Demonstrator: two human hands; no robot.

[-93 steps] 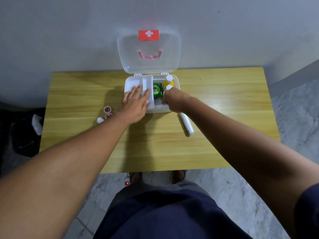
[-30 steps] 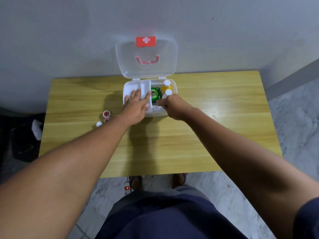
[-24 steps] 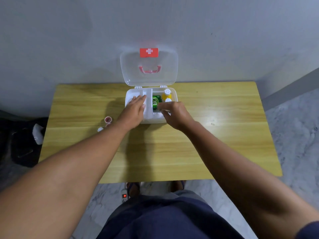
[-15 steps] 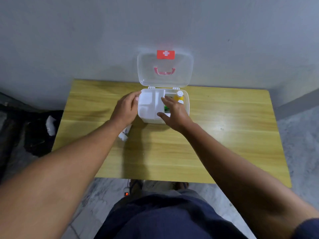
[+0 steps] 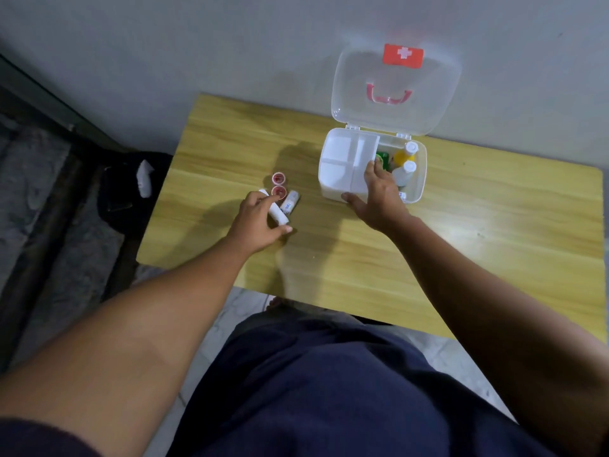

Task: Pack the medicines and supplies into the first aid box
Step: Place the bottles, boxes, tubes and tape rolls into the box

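The white first aid box (image 5: 420, 179) stands open at the back of the wooden table (image 5: 461, 258), its clear lid (image 5: 395, 90) leaning on the wall. A white divided tray (image 5: 342, 159) fills its left half. A green pack (image 5: 383, 157), a yellow bottle (image 5: 407, 153) and a white bottle (image 5: 404, 171) sit on the right. My right hand (image 5: 379, 196) grips the box's front, thumb outside, fingers over the tray's edge. My left hand (image 5: 257, 222) hovers over a white tube (image 5: 279, 216), fingers curled and apart. Two small red-lidded jars (image 5: 278, 184) and another tube (image 5: 290, 202) lie beside it.
A black bag (image 5: 122, 199) with a white item (image 5: 144, 183) lies on the floor left of the table. The grey wall (image 5: 230, 44) runs right behind the table. My dark blue shorts (image 5: 329, 390) fill the bottom of the view.
My left hand left the tray and moved left to the loose tubes and jars. My right hand shifted onto the box's front and tray edge. The view swung left.
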